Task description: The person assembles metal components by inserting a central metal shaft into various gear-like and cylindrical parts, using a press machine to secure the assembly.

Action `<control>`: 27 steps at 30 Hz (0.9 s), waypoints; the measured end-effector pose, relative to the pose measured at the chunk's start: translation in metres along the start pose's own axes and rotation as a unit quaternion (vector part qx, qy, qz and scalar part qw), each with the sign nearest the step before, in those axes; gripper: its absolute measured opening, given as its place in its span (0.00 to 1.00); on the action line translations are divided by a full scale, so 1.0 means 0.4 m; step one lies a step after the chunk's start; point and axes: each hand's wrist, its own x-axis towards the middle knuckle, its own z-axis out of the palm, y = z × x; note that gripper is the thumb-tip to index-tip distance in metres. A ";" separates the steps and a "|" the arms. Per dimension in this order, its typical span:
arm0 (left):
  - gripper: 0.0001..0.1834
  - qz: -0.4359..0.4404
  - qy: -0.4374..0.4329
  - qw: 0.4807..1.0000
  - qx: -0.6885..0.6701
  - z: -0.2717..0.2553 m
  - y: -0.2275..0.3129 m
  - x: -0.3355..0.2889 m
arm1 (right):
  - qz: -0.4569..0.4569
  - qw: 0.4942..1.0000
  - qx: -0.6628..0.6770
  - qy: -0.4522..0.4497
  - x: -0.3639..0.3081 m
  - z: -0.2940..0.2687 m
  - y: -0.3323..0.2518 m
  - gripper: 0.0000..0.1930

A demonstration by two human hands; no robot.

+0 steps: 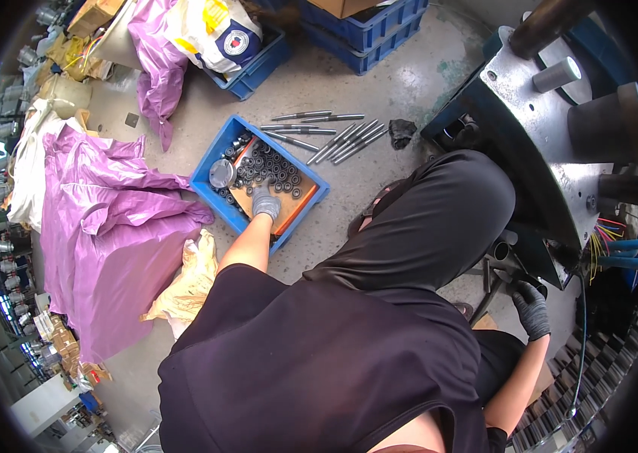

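My left hand point(264, 202), in a grey glove, reaches into a blue plastic crate point(303, 211). Its fingers stretch over a tan board point(286, 211), touching or nearly touching small dark ring-shaped parts point(268, 164) that look like bearings. A round silvery metal piece point(222, 174) lies at the crate's left side among more rings. Far to the right, my right hand point(533, 311), also gloved in grey, is low beside the machine. Its fingers curl near dark metal tubes point(513, 266); what they grip is partly hidden.
Several metal rods point(345, 142) lie on the floor beyond the crate, with a black lump point(402, 133) beside them. Pink sheeting point(100, 249) spreads at left. A heavy machine point(538, 143) with thick posts stands at right. Blue crates point(364, 36) are stacked at the back.
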 end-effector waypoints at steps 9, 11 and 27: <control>0.37 0.009 -0.014 0.999 0.030 -0.010 0.005 0.044 | 0.071 0.997 0.011 -0.002 -0.004 0.008 0.026 0.19; 0.34 -0.007 -0.030 0.999 0.014 -0.016 0.011 0.070 | 0.085 0.996 0.033 -0.006 -0.001 0.012 0.034 0.19; 0.38 -0.033 -0.118 0.984 0.133 -0.042 0.025 0.160 | 0.076 0.997 0.021 -0.013 0.017 0.012 0.099 0.18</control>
